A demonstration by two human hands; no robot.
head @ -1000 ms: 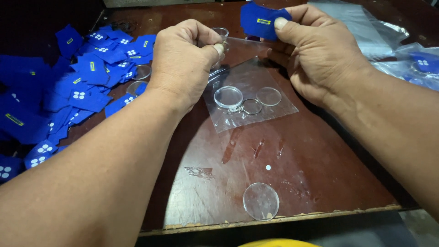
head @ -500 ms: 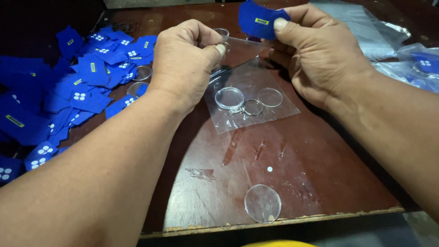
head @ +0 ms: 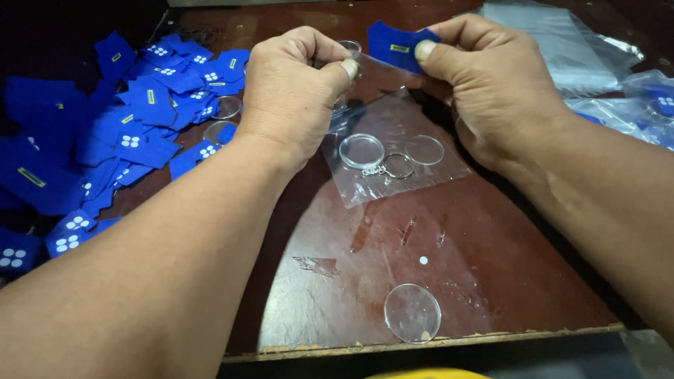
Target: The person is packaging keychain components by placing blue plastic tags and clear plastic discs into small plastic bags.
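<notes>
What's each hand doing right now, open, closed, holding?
Left hand: closed, pinching a clear round piece.
Right hand: closed, pinching a blue fabric tag.

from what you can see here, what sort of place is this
Probably a small hand-assembly or packing bench for keyrings. A heap of blue fabric patches covers the worn dark wooden table, clear round plastic discs lie loose, and a clear plastic bag holds keyring parts.

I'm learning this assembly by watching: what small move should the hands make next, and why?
Probably bring the blue fabric piece, pinched in the right hand, to the clear round plastic shell held by the left hand; they sit close together but apart.
</notes>
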